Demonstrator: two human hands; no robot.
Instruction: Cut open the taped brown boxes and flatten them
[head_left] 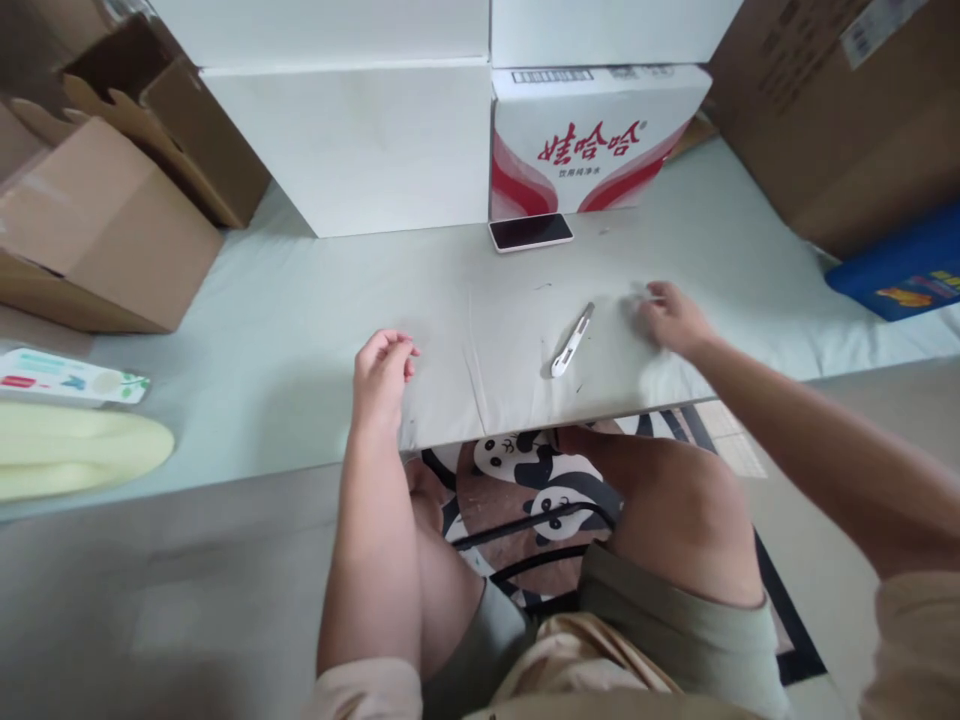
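Note:
My left hand (383,372) is just above the front part of the covered table, its fingers curled in towards the thumb, with nothing visible in them. Farther right, my right hand (675,320) is closed too; its fingertips are blurred, and whatever they may hold is too small to make out. Between the hands, nearer the right one, a white utility knife (571,342) lies on the cloth, touched by neither hand. A phone with a dark screen (531,232) lies flat behind it, against the boxes.
White boxes (397,150) and a red-and-white carton (585,150) stand along the back. Open cardboard boxes (112,220), a patterned white box (71,378) and a pale yellow object (82,450) are on the left. A large brown carton (840,130) and blue package (907,270) sit right.

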